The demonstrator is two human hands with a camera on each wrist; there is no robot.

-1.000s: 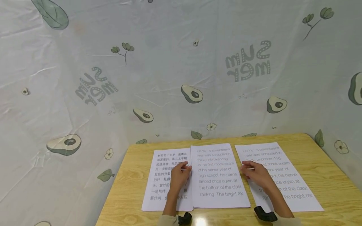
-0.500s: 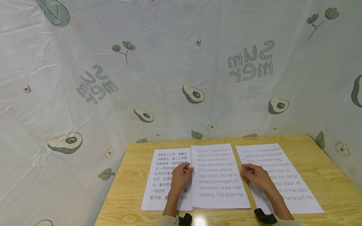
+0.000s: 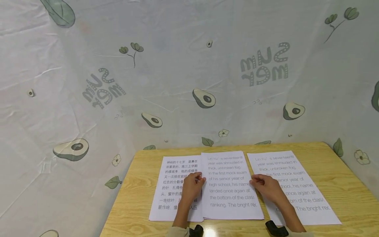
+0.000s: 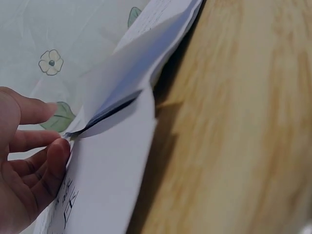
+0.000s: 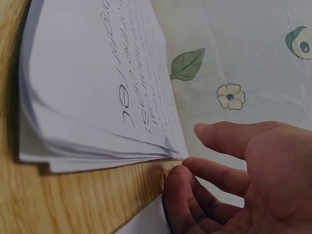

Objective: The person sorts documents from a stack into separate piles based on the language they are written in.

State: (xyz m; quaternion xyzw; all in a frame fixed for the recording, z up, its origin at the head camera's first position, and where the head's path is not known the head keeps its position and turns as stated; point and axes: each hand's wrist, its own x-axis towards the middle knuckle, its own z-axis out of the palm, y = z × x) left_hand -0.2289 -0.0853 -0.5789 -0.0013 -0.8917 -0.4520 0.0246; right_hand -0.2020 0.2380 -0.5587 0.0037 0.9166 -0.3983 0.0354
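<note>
A middle stack of white paper with printed English text (image 3: 228, 211) lies between my hands, its left edge overlapping a stack with Chinese text (image 3: 161, 214). My left hand (image 3: 191, 188) is over the Chinese pages, fingertips at the middle stack's left edge. In the left wrist view, the index fingertip touches that lifted edge, with the thumb (image 4: 39, 111) apart. My right hand (image 3: 268, 189) has its fingertips at the middle stack's right edge. The right wrist view shows fingers (image 5: 214, 173) loosely bent beside the fanned sheet edges, thumb raised away.
A third stack of English pages (image 3: 316, 215) lies slanted at the right, partly under my right hand and forearm. All the paper is on a wood-grain table (image 3: 124, 197). Behind it hangs a pale curtain with avocado prints (image 3: 177, 65).
My right hand has shifted left to the middle stack's right edge. My left hand has moved slightly right and nearer to me. The head view has turned a little left.
</note>
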